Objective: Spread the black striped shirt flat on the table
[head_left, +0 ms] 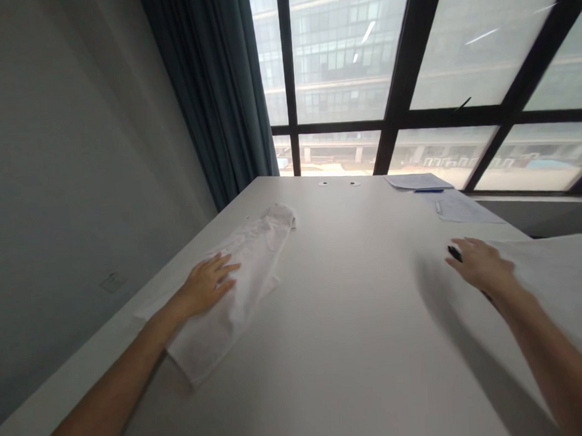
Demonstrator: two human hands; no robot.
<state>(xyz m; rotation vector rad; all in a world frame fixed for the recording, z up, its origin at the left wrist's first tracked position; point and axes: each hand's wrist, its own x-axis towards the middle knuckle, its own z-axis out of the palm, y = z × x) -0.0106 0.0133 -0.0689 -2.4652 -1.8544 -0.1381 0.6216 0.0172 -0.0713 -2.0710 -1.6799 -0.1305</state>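
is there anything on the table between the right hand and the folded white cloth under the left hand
Nothing visible does. The left hand lies flat on the folded white cloth, and the stretch of white table from there to the right hand is bare. The papers and blue pen lie farther back, near the window.

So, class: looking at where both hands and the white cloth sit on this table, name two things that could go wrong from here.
1. The folded white cloth lies close to the table's left edge under the flat left hand; a sideways push might slide it off.
2. The right hand rests by a small dark object and a large sheet; a sweep could knock or crumple them.
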